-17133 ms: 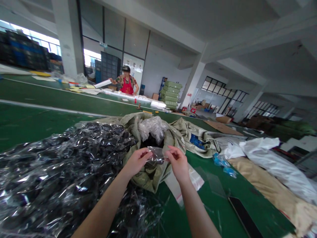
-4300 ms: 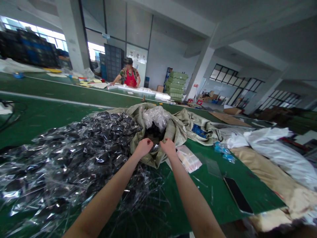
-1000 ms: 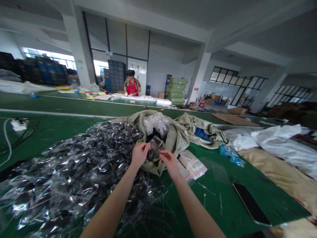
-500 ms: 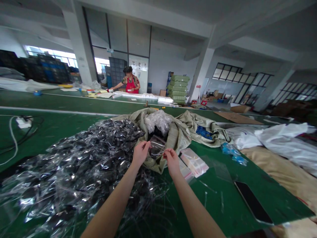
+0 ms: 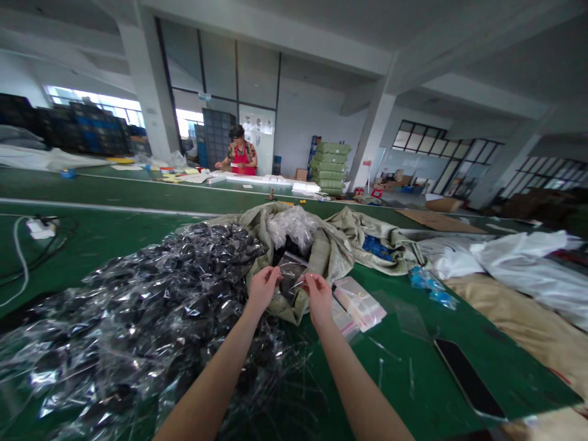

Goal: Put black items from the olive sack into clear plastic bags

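Between my two hands a clear plastic bag (image 5: 292, 275) is held up, with something dark showing in or through it. My left hand (image 5: 263, 288) pinches its left edge, and my right hand (image 5: 318, 294) pinches the right edge. Behind it gapes an olive woven sack (image 5: 328, 251) with crumpled clear plastic (image 5: 293, 226) in its mouth. To the left spreads a large heap of dark items in clear wrappers (image 5: 184, 294). Just right of my right hand lies a stack of flat clear bags (image 5: 361, 303).
A phone (image 5: 469, 376) lies on the green table (image 5: 404, 392) at right, near blue plastic-wrapped pieces (image 5: 432, 286). White sacks (image 5: 509, 257) line the right side. A power strip with cables (image 5: 42, 228) sits at left. Across the table stands a co-worker (image 5: 241, 153) in a red apron.
My hands have come slightly closer together and the clear bag has shifted a little between them. The co-worker's outstretched arm has drawn in toward the body.
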Demonstrator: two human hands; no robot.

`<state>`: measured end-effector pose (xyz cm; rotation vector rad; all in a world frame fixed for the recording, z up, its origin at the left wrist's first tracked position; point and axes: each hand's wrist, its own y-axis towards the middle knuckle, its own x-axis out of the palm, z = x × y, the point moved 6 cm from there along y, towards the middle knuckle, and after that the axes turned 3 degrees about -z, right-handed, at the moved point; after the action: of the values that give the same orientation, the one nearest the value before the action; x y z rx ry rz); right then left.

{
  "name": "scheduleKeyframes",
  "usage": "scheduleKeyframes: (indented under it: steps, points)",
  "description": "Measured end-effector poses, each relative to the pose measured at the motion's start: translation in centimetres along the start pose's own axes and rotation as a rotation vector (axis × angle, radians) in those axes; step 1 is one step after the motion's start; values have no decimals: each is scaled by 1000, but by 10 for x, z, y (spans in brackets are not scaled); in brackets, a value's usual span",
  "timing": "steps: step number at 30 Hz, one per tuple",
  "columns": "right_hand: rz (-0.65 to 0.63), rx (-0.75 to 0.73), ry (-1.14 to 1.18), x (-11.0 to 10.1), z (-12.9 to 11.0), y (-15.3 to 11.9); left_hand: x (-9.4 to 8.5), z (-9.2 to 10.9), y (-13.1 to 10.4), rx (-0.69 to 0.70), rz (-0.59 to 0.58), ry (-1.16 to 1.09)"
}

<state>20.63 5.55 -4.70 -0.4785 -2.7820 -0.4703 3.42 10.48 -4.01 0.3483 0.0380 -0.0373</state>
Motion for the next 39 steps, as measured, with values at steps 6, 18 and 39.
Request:
scheduleKeyframes:
  steps: [6, 18, 39]
  points:
    - [-7, 6, -51, -1, 0, 1, 1, -17, -1, -51, -30, -38]
    - [-83, -13, -279, 2, -6, 1, 15, 53, -27, 682, -22, 520]
    - [-268, -128, -563, 17, -24, -17, 27, 53, -21, 722, -201, 738]
